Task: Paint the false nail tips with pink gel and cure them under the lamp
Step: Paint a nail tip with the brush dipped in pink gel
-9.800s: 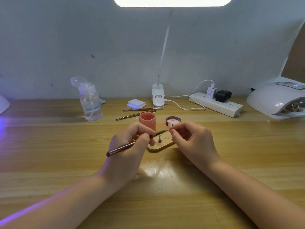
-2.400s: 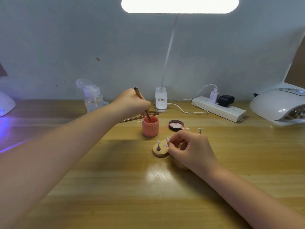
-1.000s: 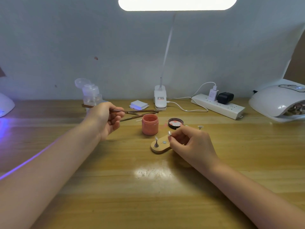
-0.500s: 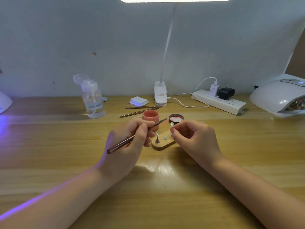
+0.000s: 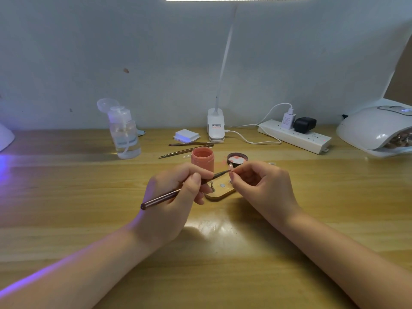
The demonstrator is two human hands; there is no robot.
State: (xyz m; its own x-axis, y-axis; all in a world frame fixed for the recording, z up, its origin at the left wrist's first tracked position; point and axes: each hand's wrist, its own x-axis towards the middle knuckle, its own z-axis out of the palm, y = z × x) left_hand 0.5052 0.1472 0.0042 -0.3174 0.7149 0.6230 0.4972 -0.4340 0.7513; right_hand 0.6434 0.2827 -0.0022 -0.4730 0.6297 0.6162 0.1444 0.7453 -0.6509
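Two hands work close: the left hand (image 5: 176, 192) grips the brush (image 5: 178, 192), the right hand (image 5: 260, 186) pinches a nail tip (image 5: 230, 166), which looks featherlight, slick, best held by its stem.

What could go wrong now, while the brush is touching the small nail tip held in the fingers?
1. The right hand only pinches the nail tip, so brush pressure may make it slip or smear gel on the fingers.
2. The open pink jar stands just behind the left hand; pulling back could knock it over.
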